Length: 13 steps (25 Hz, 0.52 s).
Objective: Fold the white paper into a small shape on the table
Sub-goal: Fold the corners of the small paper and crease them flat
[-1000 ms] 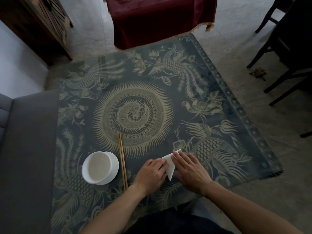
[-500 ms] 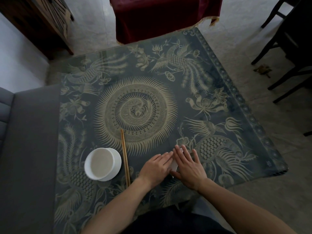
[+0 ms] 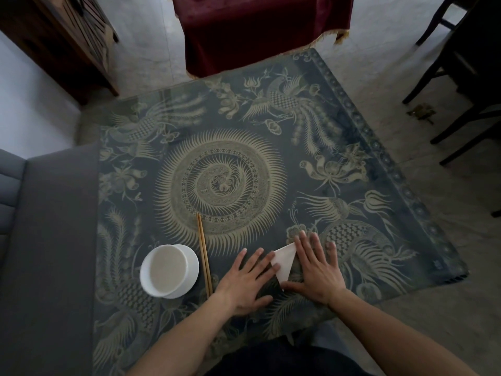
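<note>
Paper [image 3: 284, 263] is showing again: a white pointed piece lies flat on the desk [image 3: 352, 169], right between the two hands. Half a second ago the hands sat close together and hid almost all of it, and now they have slid apart, so a long white triangle can be seen. The fingers [image 3: 272, 260] of the left hand [image 3: 245, 283] are spread out flat, and their tips touch the left edge of the paper. The right hand [image 3: 315, 270] lies flat too, its fingers open and wide, covering the right part of the paper, with the thumb stretched along the bottom point. Neither hand pinches or grips anything; both just press down. This looks like smoothing a crease, so one fold seems to be made firm and the shape is getting smaller, but it is likely not finished yet. How many layers are under the right palm cannot be told. To the left, well apart from the paper, lie a pair of chopsticks [image 3: 204, 253], and beside them stands a white bowl [image 3: 168, 270].
</note>
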Each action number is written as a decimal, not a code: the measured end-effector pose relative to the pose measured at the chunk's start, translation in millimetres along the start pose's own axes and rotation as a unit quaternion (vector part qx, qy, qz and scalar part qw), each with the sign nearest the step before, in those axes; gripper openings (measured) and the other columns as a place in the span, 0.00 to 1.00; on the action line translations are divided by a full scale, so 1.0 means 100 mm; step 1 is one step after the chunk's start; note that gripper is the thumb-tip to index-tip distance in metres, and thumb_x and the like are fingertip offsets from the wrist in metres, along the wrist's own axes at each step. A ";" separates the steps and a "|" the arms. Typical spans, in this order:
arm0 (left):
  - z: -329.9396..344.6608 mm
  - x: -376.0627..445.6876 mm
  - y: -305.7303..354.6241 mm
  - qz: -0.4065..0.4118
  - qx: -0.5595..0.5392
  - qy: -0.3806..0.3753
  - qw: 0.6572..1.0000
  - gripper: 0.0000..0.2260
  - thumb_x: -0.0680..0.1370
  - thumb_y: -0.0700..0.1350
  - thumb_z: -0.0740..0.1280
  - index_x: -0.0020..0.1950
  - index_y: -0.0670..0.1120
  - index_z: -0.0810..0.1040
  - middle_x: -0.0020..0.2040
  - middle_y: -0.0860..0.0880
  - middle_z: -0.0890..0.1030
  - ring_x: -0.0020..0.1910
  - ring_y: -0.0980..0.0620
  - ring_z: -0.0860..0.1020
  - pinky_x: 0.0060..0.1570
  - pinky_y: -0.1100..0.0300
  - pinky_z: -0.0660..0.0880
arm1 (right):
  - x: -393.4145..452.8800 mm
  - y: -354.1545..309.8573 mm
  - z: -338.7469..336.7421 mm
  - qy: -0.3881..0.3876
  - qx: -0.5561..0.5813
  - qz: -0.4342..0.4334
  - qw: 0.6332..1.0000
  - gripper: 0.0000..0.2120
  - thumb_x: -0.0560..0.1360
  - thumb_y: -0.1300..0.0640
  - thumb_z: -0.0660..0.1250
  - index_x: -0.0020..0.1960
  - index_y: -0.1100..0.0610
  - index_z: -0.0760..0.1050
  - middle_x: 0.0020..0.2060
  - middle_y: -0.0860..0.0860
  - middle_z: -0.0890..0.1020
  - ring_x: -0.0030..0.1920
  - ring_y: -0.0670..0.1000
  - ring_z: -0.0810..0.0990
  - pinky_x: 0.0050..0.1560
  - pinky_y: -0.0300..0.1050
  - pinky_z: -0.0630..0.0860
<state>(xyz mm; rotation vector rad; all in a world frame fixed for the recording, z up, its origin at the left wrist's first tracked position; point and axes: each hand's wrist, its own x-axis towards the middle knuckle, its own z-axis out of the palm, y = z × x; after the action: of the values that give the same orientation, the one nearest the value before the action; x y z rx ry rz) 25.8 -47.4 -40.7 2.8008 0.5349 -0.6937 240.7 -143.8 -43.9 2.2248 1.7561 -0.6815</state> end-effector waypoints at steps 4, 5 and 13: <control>-0.04 -0.03 -0.05 0.003 0.005 -0.003 1.000 0.35 0.78 0.66 0.51 0.78 0.58 0.34 0.78 0.48 0.32 0.76 0.44 0.30 0.71 0.38 0.31 | 0.01 0.02 -0.03 -0.015 0.008 0.012 1.000 0.65 0.55 0.14 0.43 0.74 0.56 0.24 0.74 0.52 0.26 0.71 0.56 0.22 0.67 0.67 0.25; -0.05 -0.04 -0.06 0.003 0.005 0.001 1.000 0.35 0.78 0.66 0.51 0.78 0.58 0.35 0.78 0.48 0.32 0.76 0.44 0.30 0.72 0.38 0.31 | 0.00 0.02 -0.03 -0.011 0.010 0.008 1.000 0.66 0.54 0.14 0.43 0.74 0.56 0.24 0.74 0.53 0.26 0.71 0.56 0.22 0.67 0.67 0.25; -0.14 0.13 0.09 0.020 -0.038 0.074 0.996 0.31 0.81 0.58 0.49 0.80 0.47 0.45 0.81 0.49 0.44 0.79 0.52 0.43 0.76 0.47 0.40 | -0.04 -0.06 -0.08 0.065 0.050 -0.046 0.996 0.49 0.73 0.27 0.51 0.78 0.57 0.36 0.78 0.52 0.38 0.75 0.50 0.30 0.74 0.60 0.36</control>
<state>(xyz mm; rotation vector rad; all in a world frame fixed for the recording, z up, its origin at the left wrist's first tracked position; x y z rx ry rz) 45.6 -48.1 -33.4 2.7981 0.5184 -0.4507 236.1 -142.5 -34.7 2.3138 1.9370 -0.6708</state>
